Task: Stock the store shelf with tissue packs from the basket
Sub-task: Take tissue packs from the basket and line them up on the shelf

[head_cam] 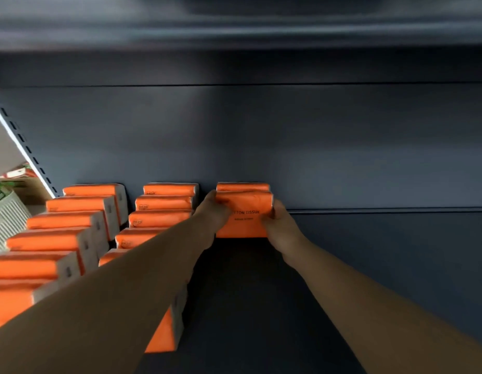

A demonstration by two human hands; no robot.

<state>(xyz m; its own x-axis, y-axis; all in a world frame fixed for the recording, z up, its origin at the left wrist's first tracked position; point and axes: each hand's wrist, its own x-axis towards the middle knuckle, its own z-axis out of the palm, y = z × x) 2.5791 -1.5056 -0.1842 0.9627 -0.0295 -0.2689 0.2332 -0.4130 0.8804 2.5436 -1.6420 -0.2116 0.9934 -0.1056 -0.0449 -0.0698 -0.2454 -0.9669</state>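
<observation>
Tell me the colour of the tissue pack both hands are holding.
The tissue pack is orange with dark lettering, seen best in the head view.

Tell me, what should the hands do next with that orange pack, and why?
Probably nudge the held pack back until it sits snug against the rear pack. The left hand and right hand both grip it, and that third row holds only those two packs.

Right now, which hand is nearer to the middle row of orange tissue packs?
Left. The left hand is beside that row; the right hand is across the held orange pack.
</observation>
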